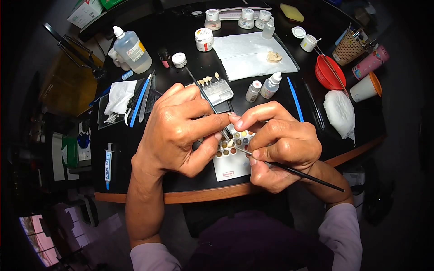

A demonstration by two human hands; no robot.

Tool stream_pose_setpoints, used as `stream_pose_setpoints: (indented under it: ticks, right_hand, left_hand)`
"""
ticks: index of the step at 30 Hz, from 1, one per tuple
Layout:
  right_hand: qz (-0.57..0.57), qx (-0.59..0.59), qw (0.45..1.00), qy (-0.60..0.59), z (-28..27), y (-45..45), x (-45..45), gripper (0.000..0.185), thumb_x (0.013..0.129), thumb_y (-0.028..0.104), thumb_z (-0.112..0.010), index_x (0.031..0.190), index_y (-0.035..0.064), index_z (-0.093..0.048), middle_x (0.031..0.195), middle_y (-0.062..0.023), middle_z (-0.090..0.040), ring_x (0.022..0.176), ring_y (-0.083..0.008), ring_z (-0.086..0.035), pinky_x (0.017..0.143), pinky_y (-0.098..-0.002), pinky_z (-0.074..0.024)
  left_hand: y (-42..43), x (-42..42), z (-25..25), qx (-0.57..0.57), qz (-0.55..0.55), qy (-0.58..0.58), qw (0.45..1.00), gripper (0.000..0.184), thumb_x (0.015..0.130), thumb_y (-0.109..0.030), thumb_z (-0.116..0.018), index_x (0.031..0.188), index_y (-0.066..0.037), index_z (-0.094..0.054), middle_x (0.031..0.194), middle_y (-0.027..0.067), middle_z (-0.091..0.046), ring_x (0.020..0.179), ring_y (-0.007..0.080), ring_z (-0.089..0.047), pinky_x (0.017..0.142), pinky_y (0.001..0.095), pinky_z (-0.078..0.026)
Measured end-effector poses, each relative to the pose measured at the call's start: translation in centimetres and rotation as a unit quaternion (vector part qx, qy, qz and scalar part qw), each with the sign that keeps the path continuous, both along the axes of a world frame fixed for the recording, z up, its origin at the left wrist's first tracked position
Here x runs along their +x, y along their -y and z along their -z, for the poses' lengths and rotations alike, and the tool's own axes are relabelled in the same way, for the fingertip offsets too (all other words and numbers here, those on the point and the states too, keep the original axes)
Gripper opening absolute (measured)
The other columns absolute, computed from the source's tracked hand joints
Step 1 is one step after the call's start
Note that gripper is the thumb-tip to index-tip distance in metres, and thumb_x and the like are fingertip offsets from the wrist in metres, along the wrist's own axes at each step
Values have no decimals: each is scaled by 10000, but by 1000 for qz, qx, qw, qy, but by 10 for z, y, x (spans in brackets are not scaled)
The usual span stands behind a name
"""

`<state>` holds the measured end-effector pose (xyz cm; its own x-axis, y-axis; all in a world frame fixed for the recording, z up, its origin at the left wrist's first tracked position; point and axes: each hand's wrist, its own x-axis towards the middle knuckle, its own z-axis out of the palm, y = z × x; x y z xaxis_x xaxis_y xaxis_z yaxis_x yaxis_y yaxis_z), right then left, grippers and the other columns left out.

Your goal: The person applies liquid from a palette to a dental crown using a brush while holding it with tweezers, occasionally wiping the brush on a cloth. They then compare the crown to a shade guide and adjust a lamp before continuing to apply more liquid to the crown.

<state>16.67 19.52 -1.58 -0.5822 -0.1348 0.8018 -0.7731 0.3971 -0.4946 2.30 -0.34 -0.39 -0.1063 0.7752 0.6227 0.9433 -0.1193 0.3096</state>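
Observation:
My left hand [181, 128] is closed around a slim dark-handled tool [199, 86] that slants down to the right; its exact kind is partly hidden by my fingers. At its lower tip sits a small cream tooth-shaped piece [231, 143]. My right hand [285, 147] pinches a thin brush with a black handle [312, 178], and its fine tip points at the tooth piece. My right index fingertip meets my left one above it. Beneath both hands lies a white card [228, 168] with rows of round colour samples, partly covered.
Behind my hands stand a grey tray of tooth samples [220, 93] and two small bottles [271, 86]. White tissue [235, 67] carries a tooth model [274, 56]. A red bowl [327, 72] and cotton roll [340, 113] are right; tweezers [143, 101] and a paste syringe [108, 165] left.

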Motion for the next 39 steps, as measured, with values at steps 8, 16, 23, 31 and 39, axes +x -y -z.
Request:
stream_pose_setpoints:
  ticks: [8,16,23,31,39]
  right_hand:
    - [6,1,1000,6,-1,-1,1,176,678,-58,-695,784,47,-602,755,-84,-692,944,-347,-731,799,-457,-645]
    - [2,-5,1000,7,0,0,1,177,683,-64,-693,787,46,-601,767,-89,-695,950,-345,-727,820,-483,-657]
    - [-6,-7,1000,7,1,0,0,179,683,-68,-695,792,44,-607,769,-88,-693,963,-349,-728,817,-479,-661]
    - [-2,1,1000,7,-1,0,1,183,684,-66,-696,802,43,-607,783,-91,-695,958,-346,-727,809,-469,-657]
    - [-1,-3,1000,8,0,-1,1,173,710,-63,-695,812,39,-599,775,-95,-682,942,-336,-717,807,-475,-661]
  left_hand:
    - [0,0,0,-2,-3,-1,1000,444,612,-180,-677,1001,-34,-833,729,43,-636,668,226,-506,654,380,-361]
    - [1,0,-1,-4,-2,-4,1000,448,606,-177,-681,1003,-39,-834,728,41,-630,670,226,-502,654,380,-361]
    - [1,0,0,-5,-3,-5,1000,445,608,-174,-682,1003,-40,-834,730,41,-632,668,226,-496,655,380,-360]
    - [0,0,-4,-1,1,-1,1000,352,651,-126,-731,984,-99,-841,702,7,-590,658,212,-492,631,370,-360]
    - [1,0,-1,-9,0,-9,1000,422,627,-193,-670,987,-42,-831,747,43,-654,674,231,-507,656,388,-364]
